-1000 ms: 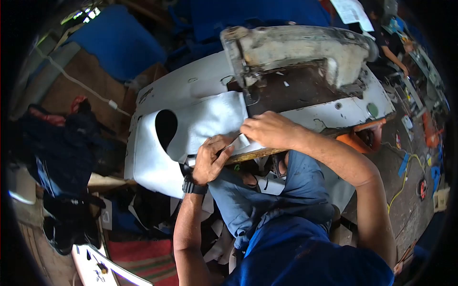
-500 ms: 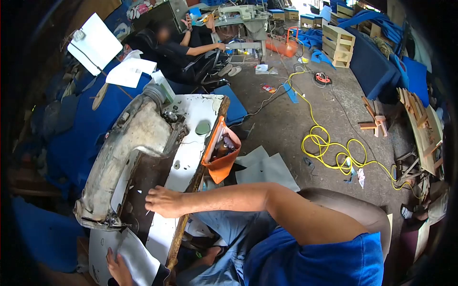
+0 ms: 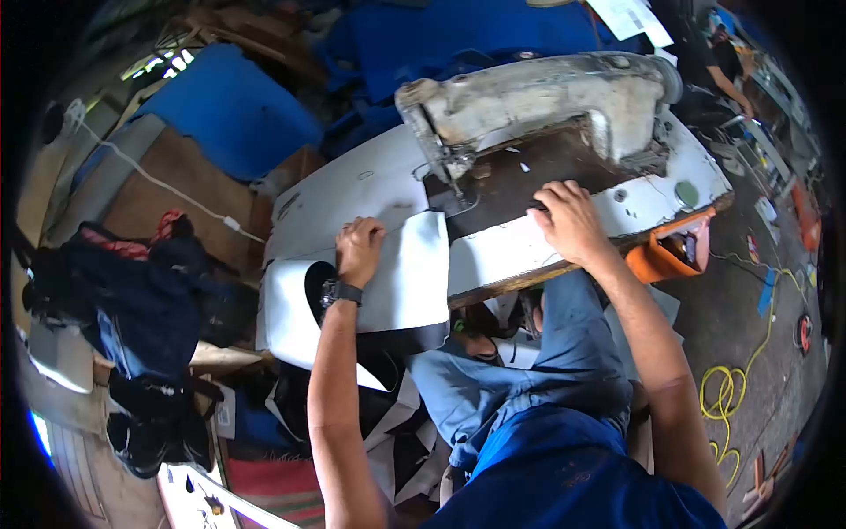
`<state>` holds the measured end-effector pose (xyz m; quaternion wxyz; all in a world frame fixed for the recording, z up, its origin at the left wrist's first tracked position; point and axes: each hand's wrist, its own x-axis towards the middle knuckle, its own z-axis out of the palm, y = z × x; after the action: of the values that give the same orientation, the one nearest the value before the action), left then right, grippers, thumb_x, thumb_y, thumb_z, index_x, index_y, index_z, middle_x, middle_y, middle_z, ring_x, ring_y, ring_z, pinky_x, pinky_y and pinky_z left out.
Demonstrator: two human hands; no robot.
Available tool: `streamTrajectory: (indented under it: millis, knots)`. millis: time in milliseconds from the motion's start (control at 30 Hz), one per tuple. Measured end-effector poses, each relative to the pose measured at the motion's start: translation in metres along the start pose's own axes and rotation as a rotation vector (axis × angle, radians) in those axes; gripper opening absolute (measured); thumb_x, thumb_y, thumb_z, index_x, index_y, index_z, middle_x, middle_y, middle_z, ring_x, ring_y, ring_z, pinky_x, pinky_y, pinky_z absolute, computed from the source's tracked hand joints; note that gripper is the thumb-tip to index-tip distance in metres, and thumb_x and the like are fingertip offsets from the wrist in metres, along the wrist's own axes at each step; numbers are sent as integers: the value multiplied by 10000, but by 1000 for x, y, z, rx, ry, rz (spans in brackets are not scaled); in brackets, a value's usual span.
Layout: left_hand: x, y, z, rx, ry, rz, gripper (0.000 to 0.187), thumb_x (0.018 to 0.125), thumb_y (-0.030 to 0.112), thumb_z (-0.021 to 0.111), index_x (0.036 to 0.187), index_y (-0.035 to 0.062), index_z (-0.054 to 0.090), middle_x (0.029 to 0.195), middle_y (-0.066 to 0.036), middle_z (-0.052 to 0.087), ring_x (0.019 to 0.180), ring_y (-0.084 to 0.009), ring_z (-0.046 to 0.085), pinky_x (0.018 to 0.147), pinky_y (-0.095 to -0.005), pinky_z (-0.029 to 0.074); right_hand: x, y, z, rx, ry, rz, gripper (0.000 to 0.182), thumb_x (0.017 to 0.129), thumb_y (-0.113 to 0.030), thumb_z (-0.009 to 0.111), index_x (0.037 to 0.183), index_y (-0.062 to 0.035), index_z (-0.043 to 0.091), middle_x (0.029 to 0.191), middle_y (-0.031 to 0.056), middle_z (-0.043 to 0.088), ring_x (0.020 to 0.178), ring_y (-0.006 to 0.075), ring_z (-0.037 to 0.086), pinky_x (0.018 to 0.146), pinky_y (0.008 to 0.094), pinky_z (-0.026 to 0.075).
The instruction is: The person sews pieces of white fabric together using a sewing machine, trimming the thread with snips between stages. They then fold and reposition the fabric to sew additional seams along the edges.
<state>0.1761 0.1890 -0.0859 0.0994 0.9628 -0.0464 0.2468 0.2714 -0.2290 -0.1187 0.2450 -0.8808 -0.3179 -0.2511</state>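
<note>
My left hand [image 3: 359, 251], a dark watch on its wrist, lies on a white sheet [image 3: 414, 273] with a black underside. Its fingers are curled in at the sheet's far edge. The sheet bends up around the wrist and hangs over the table's front. To the right, my right hand [image 3: 568, 225] is over the dark bed of the sewing machine [image 3: 529, 106], fingers bent together. Something small and dark shows at its fingertips, too small to name. The machine's needle end [image 3: 456, 176] stands between the two hands, beyond them.
An orange pouch [image 3: 652, 261] hangs from the white table's [image 3: 502, 267] front edge at right. A round green lid [image 3: 686, 194] lies on the tabletop. Yellow cord [image 3: 723, 397] coils on the floor. Dark bags [image 3: 150, 300] are at left. Another person [image 3: 730, 75] sits at far right.
The view has swung left, towards the machine and sheet. My left hand, spread on the sheet before, now has curled fingers. My right hand still sits by the machine bed.
</note>
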Motion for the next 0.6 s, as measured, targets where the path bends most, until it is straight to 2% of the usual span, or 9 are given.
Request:
streamTrajectory:
  millis: [67,167,200,300,367,433,467,567,600]
  knots:
    - [-9,15,-19,1,156,113,91,967,24,718,1056,16,698,1045,-148,733,955,-372,695,844,-465,545,0,-9,-16,61,76,-33,249,973,-200,741,1158,-35,714,1237,118,685,1170,339,602,1034,475,477]
    - [-29,49,-60,-133,302,75,72,982,33,706,1050,38,684,1040,-122,727,976,-353,683,882,-464,523,-9,-30,-21,300,146,-40,215,951,-111,748,1144,-25,709,1209,137,702,1129,362,635,1020,484,497]
    - [-41,63,-75,-161,353,72,91,978,-29,693,1057,12,673,1046,-142,714,958,-356,676,847,-448,540,-10,-48,-28,419,130,-73,238,940,-29,732,1172,15,700,1201,152,720,1122,380,672,1009,465,533]
    - [-82,93,-114,-212,436,143,160,1007,-98,589,1140,-11,601,1008,-173,655,853,-306,626,766,-381,521,-13,-102,-31,832,-37,-94,268,993,-105,740,1221,21,679,1174,187,715,1101,385,700,946,444,581]
    - [-109,116,-135,-165,464,186,136,1067,-49,514,1188,5,543,997,-134,607,806,-199,537,762,-324,460,-14,-127,-22,1018,-106,-94,310,1006,-94,727,1286,24,665,1194,197,709,1113,363,715,952,415,588]
    - [-139,128,-146,-93,521,180,94,1062,-10,496,1148,5,530,973,-169,607,810,-260,557,779,-398,473,-12,-152,-35,1242,-296,35,387,1014,-128,731,1365,13,650,1327,184,688,1174,303,709,1005,423,574]
    - [-156,133,-150,-55,530,161,85,1061,39,512,1135,2,528,949,-174,609,797,-275,561,764,-423,475,-15,-160,-39,1232,-341,4,392,1017,-168,744,1358,9,665,1309,171,705,1165,282,708,1020,430,566]
    - [-195,145,-149,-104,536,145,94,1085,101,506,1130,20,516,930,-171,610,744,-220,556,678,-379,462,-36,-171,-35,1398,-528,-161,418,1021,-293,781,1316,-2,723,1188,123,766,1129,226,700,1053,419,537]
    - [-205,147,-145,-144,531,121,93,1090,109,506,1124,22,506,926,-168,599,730,-212,552,658,-373,460,-47,-175,-37,1608,-722,-56,487,1054,-424,733,1274,11,750,1136,111,792,1107,212,699,1031,394,532]
